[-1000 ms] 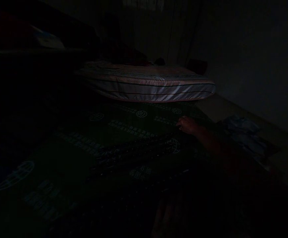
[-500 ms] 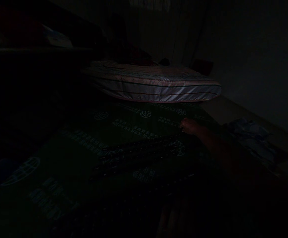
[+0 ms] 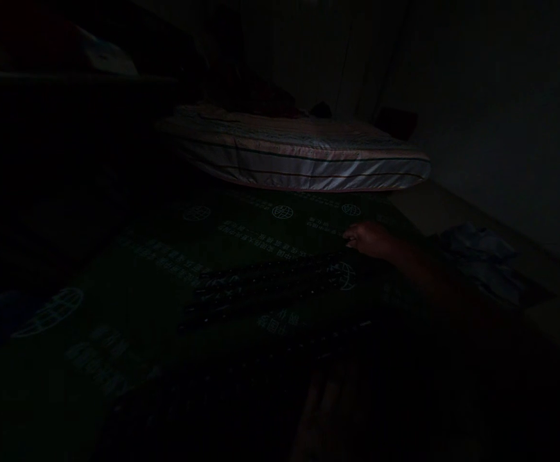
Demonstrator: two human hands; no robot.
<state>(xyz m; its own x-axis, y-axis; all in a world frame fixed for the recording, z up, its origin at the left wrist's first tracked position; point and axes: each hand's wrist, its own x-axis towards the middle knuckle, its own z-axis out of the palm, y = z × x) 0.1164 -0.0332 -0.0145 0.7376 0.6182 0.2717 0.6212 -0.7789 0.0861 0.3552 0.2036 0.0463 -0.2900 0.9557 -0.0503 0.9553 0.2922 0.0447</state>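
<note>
Black speckled cloth (image 3: 265,287) just beside right hand (image 3: 369,239).

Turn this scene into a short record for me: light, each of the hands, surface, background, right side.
Light: very dim
Right hand: near the far right end of dark speckled cloth; grip unclear
Left hand: at the cloth's nearer part; too dark to read its grip
Surface: green sheet with pale globe prints
Background: striped mattress
Right side: crumpled pale material
</note>
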